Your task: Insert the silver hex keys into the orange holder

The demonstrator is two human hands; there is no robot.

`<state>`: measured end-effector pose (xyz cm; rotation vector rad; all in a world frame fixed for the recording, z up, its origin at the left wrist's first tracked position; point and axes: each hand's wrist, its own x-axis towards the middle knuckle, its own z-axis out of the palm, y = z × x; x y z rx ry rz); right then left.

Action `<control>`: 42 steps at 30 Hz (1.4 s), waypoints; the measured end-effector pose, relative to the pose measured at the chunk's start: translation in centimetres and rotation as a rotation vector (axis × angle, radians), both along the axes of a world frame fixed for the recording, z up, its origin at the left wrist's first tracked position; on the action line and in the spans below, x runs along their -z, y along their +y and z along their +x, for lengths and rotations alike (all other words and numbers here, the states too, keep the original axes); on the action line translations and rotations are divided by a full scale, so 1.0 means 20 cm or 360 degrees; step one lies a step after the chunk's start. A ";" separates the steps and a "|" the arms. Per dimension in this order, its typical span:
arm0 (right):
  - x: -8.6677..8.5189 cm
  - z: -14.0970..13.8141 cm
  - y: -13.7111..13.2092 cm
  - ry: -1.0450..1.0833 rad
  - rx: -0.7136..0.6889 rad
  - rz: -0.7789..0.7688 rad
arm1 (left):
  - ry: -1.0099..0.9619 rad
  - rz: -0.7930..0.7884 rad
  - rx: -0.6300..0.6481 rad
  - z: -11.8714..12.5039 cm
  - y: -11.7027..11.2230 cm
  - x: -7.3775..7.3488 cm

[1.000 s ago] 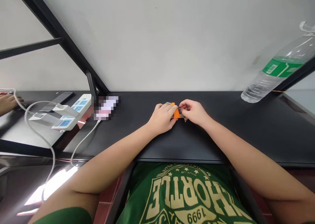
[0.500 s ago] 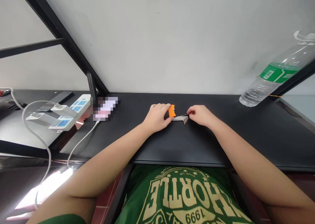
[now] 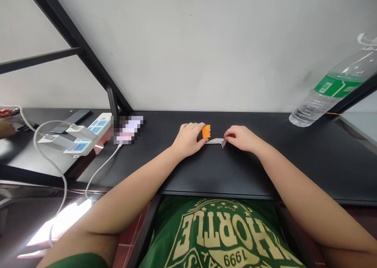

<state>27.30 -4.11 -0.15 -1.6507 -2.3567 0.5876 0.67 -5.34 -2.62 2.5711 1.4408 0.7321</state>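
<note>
**Head view: both hands at the hex keys**

From my seat I see a row of hex keys [image 3: 217,142] lying flat on the black desk [image 3: 294,162], long arms side by side, bent ends to the right. My left hand [image 3: 188,139] sits just left of the hex keys, fingers curled round an orange holder [image 3: 206,131] and gripping it; the holder touches or nearly touches their straight ends. My right hand [image 3: 240,137] is just right of the hex keys, fingertips down on the bent ends. Whether it pinches them or merely rests there, I cannot tell.

Well left of the hex keys a power strip [image 3: 85,136] and a white cable [image 3: 100,167] lie; far right of them a bottle [image 3: 330,91] leans on the frame.

My worry: the hex keys lie loose and close-packed. A sideways nudge from either hand could fan them out or roll one toward the desk's near edge. The holder is small, and a loose grip could let it twist.
</note>
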 end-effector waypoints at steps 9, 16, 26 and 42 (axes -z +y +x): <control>0.02 -0.05 -0.05 0.0115 -0.0222 0.0119 | -0.0064 -0.0034 0.0028 0.00 0.00 0.00; 0.02 -0.15 -0.12 -0.0245 -0.0333 0.0191 | -0.0223 -0.0121 0.0097 -0.02 0.01 0.00; 0.00 -0.10 -0.12 -0.0008 -0.0302 0.0307 | -0.0492 -0.0241 0.0142 -0.03 0.03 0.05; -0.08 0.00 -0.11 0.0394 -0.0426 0.0600 | -0.0638 -0.0115 0.0188 -0.04 0.03 0.10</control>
